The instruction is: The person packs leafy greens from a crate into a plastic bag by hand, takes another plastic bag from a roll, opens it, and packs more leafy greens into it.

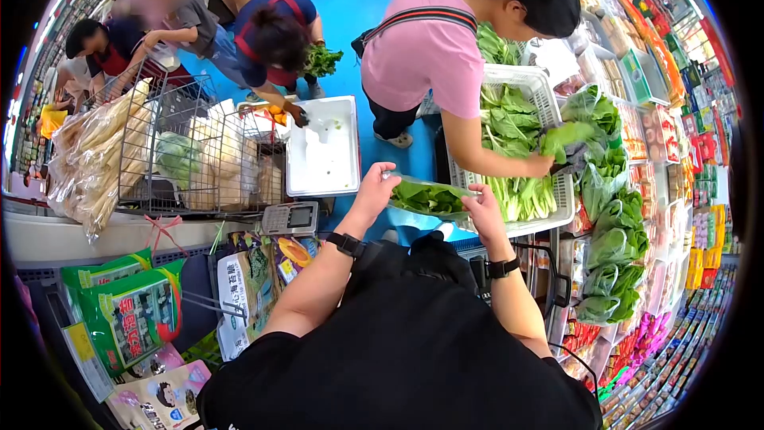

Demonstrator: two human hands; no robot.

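A clear plastic bag of leafy greens (pixel 430 197) is stretched between my two hands in front of my chest. My left hand (pixel 376 189) pinches the bag's left end, and my right hand (pixel 485 211) grips its right end. Dark green leaves show through the film. Just beyond my right hand stands a white plastic crate (pixel 567 199) holding loose leafy greens (pixel 509 123) with pale stalks. A person in a pink shirt (pixel 430 40) bends over that crate with an arm reaching across it, a hand at some leaves.
Bagged greens (pixel 617 227) line the shelf on the right. To the left are a white foam box (pixel 322 147), a wire basket (pixel 171 151) of produce and a weighing scale (pixel 290 218). Another person (pixel 274 36) leans by the foam box holding greens. Green packages (pixel 131 314) hang at lower left.
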